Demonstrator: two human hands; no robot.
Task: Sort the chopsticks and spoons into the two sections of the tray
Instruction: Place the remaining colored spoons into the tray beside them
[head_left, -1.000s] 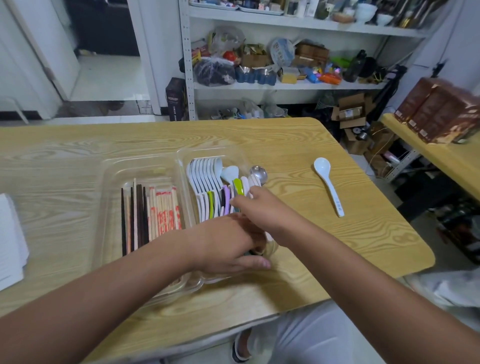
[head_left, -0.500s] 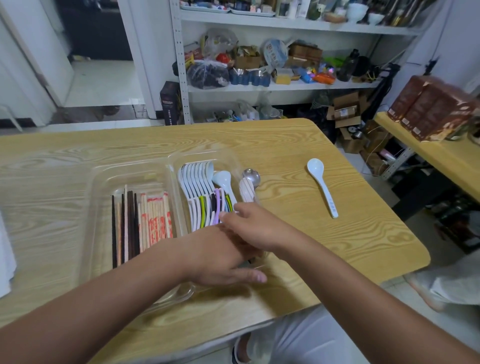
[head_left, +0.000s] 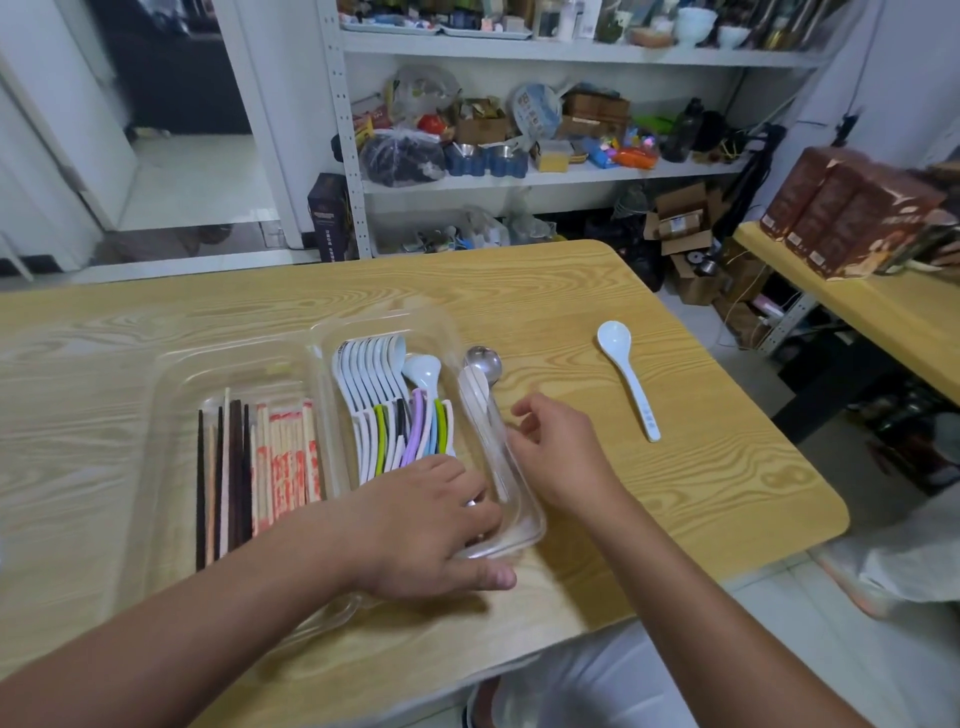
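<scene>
A clear two-section tray (head_left: 171, 395) lies on the wooden table. Its left section holds dark and paper-wrapped chopsticks (head_left: 260, 467). The right section holds a row of white and coloured-handled spoons (head_left: 389, 410). A metal spoon (head_left: 484, 362) and a white spoon (head_left: 475, 387) lie along the right wall, the metal bowl over the rim. My left hand (head_left: 431, 525) rests on the tray's near right corner, fingers over the spoon handles, thumb on the table. My right hand (head_left: 558, 449) hovers by the tray's right wall, fingers loosely curled and holding nothing. One white spoon (head_left: 628, 379) lies loose on the table, right of the tray.
The table's right edge (head_left: 810, 467) is close beyond the loose spoon. A second table (head_left: 883, 317) with brown boxes (head_left: 852, 213) stands to the right. Cluttered white shelves (head_left: 519, 171) stand behind the table.
My right hand has drawn back to the right, from over the spoon handles to the tray's right wall. My left hand stays on the tray's near corner.
</scene>
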